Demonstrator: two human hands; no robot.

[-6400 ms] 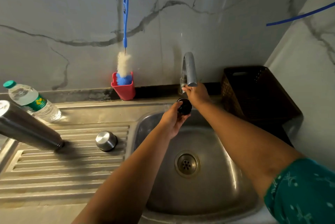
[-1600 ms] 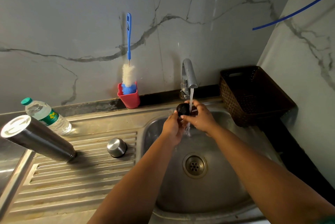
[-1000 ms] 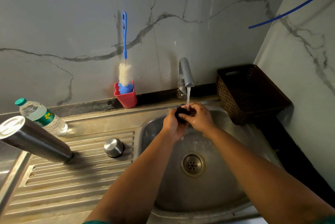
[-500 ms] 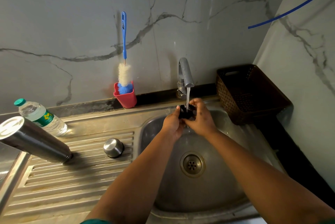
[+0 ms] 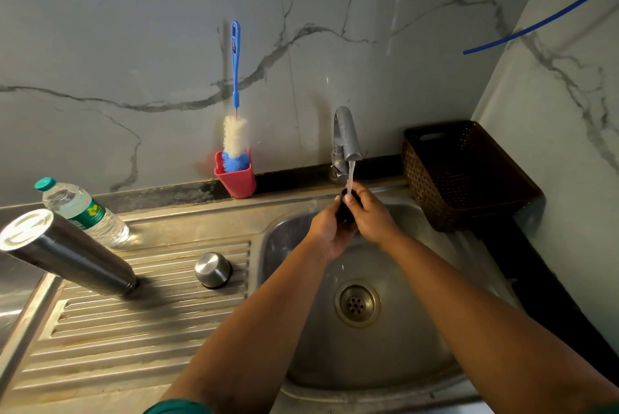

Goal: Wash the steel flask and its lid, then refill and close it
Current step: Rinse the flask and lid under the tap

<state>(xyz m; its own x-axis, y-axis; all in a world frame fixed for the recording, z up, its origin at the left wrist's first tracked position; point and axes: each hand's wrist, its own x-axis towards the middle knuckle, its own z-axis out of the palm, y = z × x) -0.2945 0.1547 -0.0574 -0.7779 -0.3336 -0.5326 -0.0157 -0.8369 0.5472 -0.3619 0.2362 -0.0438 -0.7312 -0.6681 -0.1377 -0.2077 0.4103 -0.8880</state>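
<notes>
Both hands over sink basin [image 5: 385, 356], fingers [image 5: 350, 196] curled round a small black lid part [image 5: 345, 212] held between them. Left hand [image 5: 330, 229] cups it from below/left; right hand [image 5: 371, 217] wraps it from the right, fingertips on its top. Thin stream of water [image 5: 350, 175] falls from tap [image 5: 346, 139] straight onto the fingers & the black part. Exact shape of the part can't be made out, mostly hidden by fingers.

Below the fingers: round drain [image 5: 356, 303] in basin floor, wet sheen on steel.

Left of the fingers, on ribbed drainboard [image 5: 134, 330]: steel cap [image 5: 212, 269], dome side up, well apart from the hands. Further left, steel flask [image 5: 67, 252] stands mouth-down on the board, base toward camera. Just behind flask, a clear plastic water bottle [image 5: 83, 212] w/ teal cap & green label.

Up-left of the fingers, against marble wall [image 5: 134, 28]: red cup [image 5: 236, 175] holding a bottle brush [image 5: 235, 132], blue handle, white & blue bristles.

Right of the fingers, on counter [image 5: 536, 266]: dark woven basket [image 5: 465, 175] in the corner. Blue tube [image 5: 536, 25] crosses upper right wall.
</notes>
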